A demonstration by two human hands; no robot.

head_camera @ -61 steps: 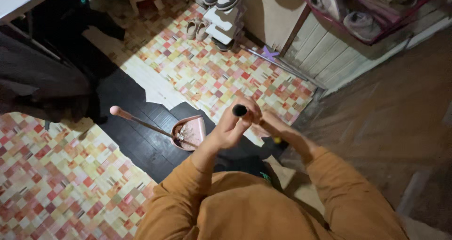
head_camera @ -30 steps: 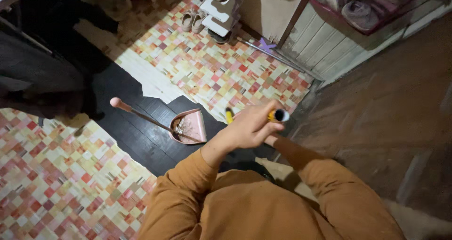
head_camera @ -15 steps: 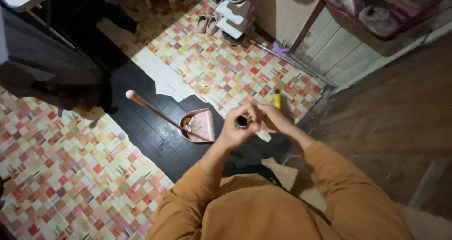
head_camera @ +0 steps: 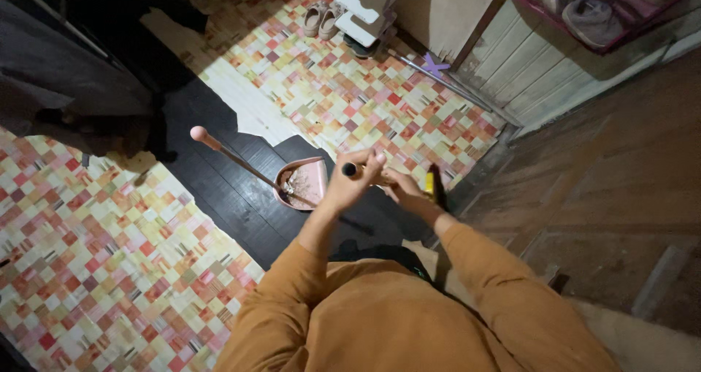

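A: Floor first: checkered mat [head_camera: 95, 255] in red, yellow and white, torn open over dark planks [head_camera: 219, 197]. Wood-panel wall [head_camera: 526, 73] top right, shoe rack [head_camera: 369, 7] with sandals [head_camera: 321, 18] beside it at the top.

B: Hands?

A: Left hand [head_camera: 350, 186] wraps the top of a broom handle [head_camera: 350, 170], fingers closed round it, black end cap showing. Right hand [head_camera: 405, 189] sits lower on the same shaft, just beside a yellow section [head_camera: 429, 184]; its grip looks closed, partly hidden.

B: Dustpan?

A: Pink dustpan [head_camera: 307, 182] on the dark planks, just left of the left hand, debris inside. Its long handle [head_camera: 234, 160] tilts up-left, ending in a pink knob [head_camera: 197, 133].
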